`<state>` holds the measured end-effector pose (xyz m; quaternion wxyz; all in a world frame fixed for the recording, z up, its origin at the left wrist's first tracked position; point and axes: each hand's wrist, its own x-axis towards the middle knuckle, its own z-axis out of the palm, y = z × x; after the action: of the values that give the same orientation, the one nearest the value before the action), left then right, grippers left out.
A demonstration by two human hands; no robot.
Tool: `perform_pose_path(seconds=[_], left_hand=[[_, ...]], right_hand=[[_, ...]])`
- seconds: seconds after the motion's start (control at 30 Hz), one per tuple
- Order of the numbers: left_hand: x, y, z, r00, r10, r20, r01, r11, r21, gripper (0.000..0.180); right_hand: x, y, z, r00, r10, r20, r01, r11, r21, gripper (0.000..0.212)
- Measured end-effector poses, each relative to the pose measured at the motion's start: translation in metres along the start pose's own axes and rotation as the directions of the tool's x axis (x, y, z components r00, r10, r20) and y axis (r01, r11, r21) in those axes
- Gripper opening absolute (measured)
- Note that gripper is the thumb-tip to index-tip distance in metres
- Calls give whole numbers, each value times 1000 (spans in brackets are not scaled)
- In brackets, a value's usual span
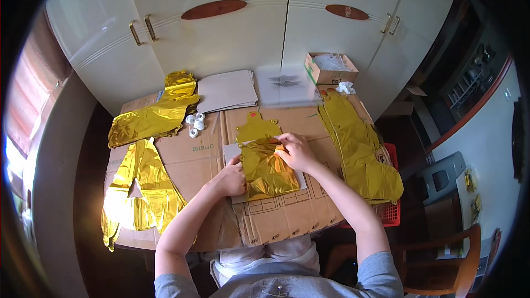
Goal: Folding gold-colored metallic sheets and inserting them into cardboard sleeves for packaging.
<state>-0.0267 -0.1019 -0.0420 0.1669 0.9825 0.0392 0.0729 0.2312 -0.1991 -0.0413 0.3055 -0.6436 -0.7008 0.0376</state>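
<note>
A folded gold foil balloon point(267, 171) lies on a grey card sheet point(232, 151) at the middle of the cardboard-covered table point(287, 218). My left hand point(232, 179) presses down on the foil's left edge and the card. My right hand point(295, 151) pinches the foil's upper right corner, where an orange patch shows. A smaller gold foil piece point(255, 128) lies just beyond the hands.
Flat gold foil balloons lie at the left point(146, 187), far left point(154, 115) and right point(361, 151). Small white tape rolls point(195, 123), a stack of grey cards point(226, 91), clear sleeves point(286, 85) and an open small box point(330, 67) sit at the back. White cupboard doors stand behind. A red crate point(391, 212) and wooden chair point(441, 259) are at the right.
</note>
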Motion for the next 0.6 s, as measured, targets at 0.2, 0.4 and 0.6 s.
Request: perform_pose_path(seconds=[0.2, 0.4, 0.6], left_hand=[[-1, 1, 0, 1000, -22, 5, 22, 1000, 16, 49], [-10, 28, -8, 972, -163, -168, 187, 972, 143, 49], [-31, 141, -18, 938, -314, -150, 321, 947, 25, 49]], right_hand=[[-5, -3, 11, 990, -102, -96, 90, 988, -123, 24], [-3, -4, 13, 990, -116, -75, 101, 978, -184, 27], [-4, -4, 11, 990, -97, -106, 81, 986, -143, 33]])
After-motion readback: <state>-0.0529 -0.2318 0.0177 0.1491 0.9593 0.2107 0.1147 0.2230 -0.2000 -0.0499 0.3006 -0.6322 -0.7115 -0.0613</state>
